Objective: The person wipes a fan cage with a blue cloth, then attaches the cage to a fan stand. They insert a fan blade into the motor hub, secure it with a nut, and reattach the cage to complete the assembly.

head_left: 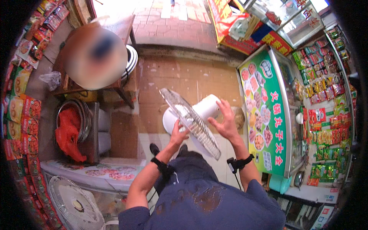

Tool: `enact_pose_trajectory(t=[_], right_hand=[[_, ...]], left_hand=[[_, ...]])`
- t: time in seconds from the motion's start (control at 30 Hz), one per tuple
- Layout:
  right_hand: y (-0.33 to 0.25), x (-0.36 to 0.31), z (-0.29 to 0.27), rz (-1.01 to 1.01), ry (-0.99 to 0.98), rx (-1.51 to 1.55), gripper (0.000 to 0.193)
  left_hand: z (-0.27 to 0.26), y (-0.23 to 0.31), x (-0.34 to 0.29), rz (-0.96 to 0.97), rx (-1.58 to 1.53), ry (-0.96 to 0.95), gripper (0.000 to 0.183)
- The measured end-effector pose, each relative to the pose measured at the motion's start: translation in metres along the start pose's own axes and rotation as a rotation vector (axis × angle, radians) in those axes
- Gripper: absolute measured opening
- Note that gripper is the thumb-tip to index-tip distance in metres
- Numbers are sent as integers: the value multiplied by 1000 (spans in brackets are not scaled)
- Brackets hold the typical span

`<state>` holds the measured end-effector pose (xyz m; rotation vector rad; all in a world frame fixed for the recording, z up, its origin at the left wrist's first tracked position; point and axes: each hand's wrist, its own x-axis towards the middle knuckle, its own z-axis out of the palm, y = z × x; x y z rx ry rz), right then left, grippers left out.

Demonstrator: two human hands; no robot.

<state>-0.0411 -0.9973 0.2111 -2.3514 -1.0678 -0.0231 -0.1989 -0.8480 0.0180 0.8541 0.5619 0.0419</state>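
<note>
A white electric fan [209, 106] stands in front of me, its round wire guard [193, 124] tilted and seen nearly edge-on. Beyond the guard on the left shows the fan's pale round base [168, 120]. My left hand [178, 134] is closed at the left side of the guard; its fingertips are partly hidden. On the other side, my right hand [227, 122] has its fingers spread next to the white motor housing and the guard's rim. Nothing shows in its grasp. Both wrists wear dark straps.
On the right stands a green-fronted display freezer [264, 115]; packets [329, 122] hang behind it. At left are a wooden table [124, 90], a blurred area, and a metal pot with a red bag [69, 134]. A second fan [76, 205] stands at lower left.
</note>
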Motion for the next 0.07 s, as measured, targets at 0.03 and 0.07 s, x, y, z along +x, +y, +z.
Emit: enact_pose_trajectory(t=[0.03, 0.07], right_hand=[[-4, -5, -6, 19, -11, 115, 86], [-11, -11, -11, 65, -22, 155, 86]], left_hand=[[-5, -2, -1, -53, 2, 29, 107], [-12, -2, -2, -57, -26, -17, 108]])
